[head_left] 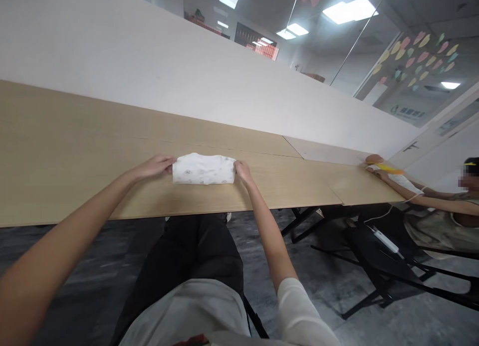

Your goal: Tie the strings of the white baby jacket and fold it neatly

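Note:
A white cloth (204,169) with small grey prints lies folded into a long rectangle on the wooden table (93,136), near its front edge. At the cloth's left end, my left hand (160,165) is closed, its fingertips pinching the side. My right hand (243,171) grips the opposite end, thumb and fingers pressed together. Between the hands the cloth's lower edge runs fairly straight, while its upper edge is slightly wavy.
Behind the table rises a white wall (179,96) topped by glass panes. At the far right, a person (437,201) handles white and yellow items on the table. A black folding chair (385,266) bearing a white power strip (387,240) stands below.

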`<state>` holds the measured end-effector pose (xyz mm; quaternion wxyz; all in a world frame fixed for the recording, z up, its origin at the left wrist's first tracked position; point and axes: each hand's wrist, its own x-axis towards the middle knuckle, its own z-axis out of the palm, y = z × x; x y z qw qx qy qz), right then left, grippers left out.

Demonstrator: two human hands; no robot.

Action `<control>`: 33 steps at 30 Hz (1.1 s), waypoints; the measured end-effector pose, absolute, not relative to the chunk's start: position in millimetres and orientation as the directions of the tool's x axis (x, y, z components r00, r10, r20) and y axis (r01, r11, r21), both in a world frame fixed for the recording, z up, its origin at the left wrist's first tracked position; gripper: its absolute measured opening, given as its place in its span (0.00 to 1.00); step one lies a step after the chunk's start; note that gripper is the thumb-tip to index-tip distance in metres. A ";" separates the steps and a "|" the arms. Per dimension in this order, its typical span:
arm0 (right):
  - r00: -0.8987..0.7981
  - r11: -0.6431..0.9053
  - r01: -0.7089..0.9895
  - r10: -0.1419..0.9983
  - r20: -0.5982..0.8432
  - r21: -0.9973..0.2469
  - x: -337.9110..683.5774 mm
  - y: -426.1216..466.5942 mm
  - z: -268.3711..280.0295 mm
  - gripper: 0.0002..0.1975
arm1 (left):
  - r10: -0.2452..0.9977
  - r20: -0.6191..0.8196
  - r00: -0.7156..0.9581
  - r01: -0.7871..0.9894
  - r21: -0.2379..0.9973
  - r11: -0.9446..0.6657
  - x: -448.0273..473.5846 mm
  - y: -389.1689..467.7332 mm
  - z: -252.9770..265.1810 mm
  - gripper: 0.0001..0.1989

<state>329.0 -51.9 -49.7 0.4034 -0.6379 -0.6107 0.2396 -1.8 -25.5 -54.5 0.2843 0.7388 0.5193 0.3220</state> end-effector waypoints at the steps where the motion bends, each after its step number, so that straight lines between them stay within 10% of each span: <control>1: 0.176 0.025 0.604 0.971 0.163 -0.796 324.5 -39.2 -49.6 0.14 | 0.961 0.116 0.250 0.538 0.809 -0.237 2.4 -13.3 -55.8 0.27; 6: 0.260 -0.159 0.741 0.964 0.060 -0.652 309.0 0.5 -62.9 0.12 | 0.998 -0.003 0.063 0.468 0.883 -0.027 20.4 23.1 -77.4 0.24; 16: 0.258 -0.173 0.824 0.962 0.085 -0.539 310.4 2.9 -83.3 0.17 | 0.980 0.201 0.005 0.597 0.785 -0.164 14.6 13.5 -119.0 0.33; 24: 0.270 -0.103 0.787 0.944 0.190 -0.608 315.5 -4.0 -93.4 0.17 | 0.937 0.340 0.077 0.569 0.757 -0.321 17.4 -0.6 -120.3 0.31; 33: 0.232 -0.049 0.798 0.945 0.231 -0.600 314.8 -4.1 -99.8 0.15 | 0.951 0.292 -0.102 0.663 0.733 -0.154 17.8 -12.3 -110.4 0.25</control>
